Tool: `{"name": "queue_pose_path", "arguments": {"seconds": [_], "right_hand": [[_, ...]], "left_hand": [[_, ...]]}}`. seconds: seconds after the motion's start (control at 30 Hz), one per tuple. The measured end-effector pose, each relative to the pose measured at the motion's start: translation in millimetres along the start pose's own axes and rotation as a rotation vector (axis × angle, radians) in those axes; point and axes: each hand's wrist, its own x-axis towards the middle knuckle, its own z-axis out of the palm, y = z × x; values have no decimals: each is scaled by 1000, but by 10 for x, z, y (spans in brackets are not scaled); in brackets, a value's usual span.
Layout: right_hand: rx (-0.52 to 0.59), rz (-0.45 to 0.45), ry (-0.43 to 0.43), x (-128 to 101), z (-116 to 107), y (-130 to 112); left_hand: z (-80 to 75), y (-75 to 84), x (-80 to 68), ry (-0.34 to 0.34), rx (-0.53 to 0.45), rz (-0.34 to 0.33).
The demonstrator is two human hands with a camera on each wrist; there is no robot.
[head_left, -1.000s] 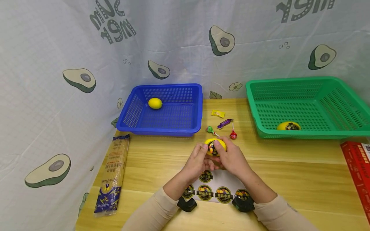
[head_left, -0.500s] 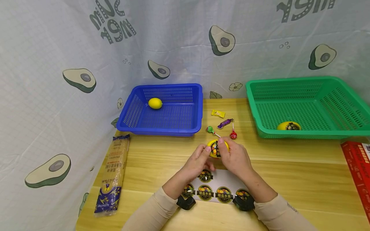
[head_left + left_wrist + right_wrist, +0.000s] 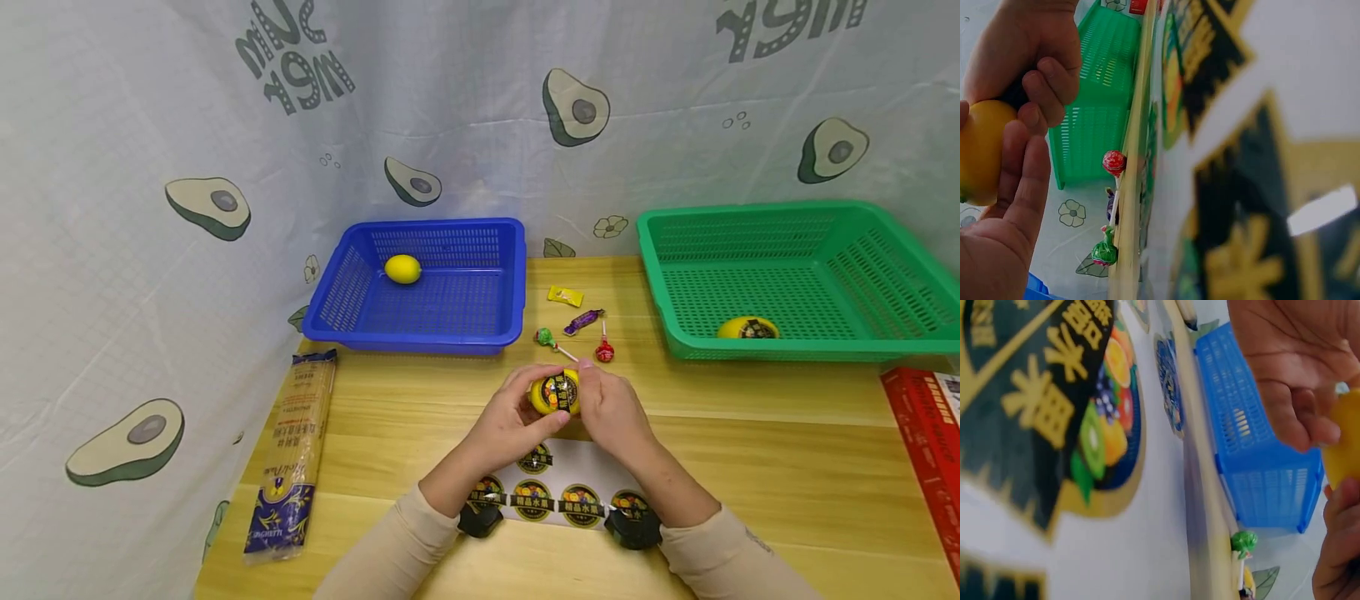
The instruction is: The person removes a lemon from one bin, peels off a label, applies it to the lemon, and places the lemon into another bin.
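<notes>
left hand [image 3: 510,421] and right hand [image 3: 611,412] curled around stickered lemon [image 3: 555,392]

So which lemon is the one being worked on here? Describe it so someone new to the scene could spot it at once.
Start at the wooden table, between the blue basket and the green basket. In front of the loose sweets, above the sticker sheet, the left hand and right hand hold a yellow lemon together. Unlike the two lemons lying in the baskets, it is in the hands, its dark round sticker facing up.
</notes>
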Motion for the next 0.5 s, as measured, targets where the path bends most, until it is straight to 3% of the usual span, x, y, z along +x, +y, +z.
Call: {"name": "queue_pose_path", "arguments": {"seconds": [0.17, 0.27, 0.5], "right_hand": [[63, 106, -63, -62, -149, 37], [97, 154, -54, -131, -278, 119], [106, 304, 172, -255, -660, 407]], "left_hand": [[7, 32, 11, 10, -35, -79], [12, 20, 12, 28, -39, -94], [18, -36, -8, 39, -14, -108]]}}
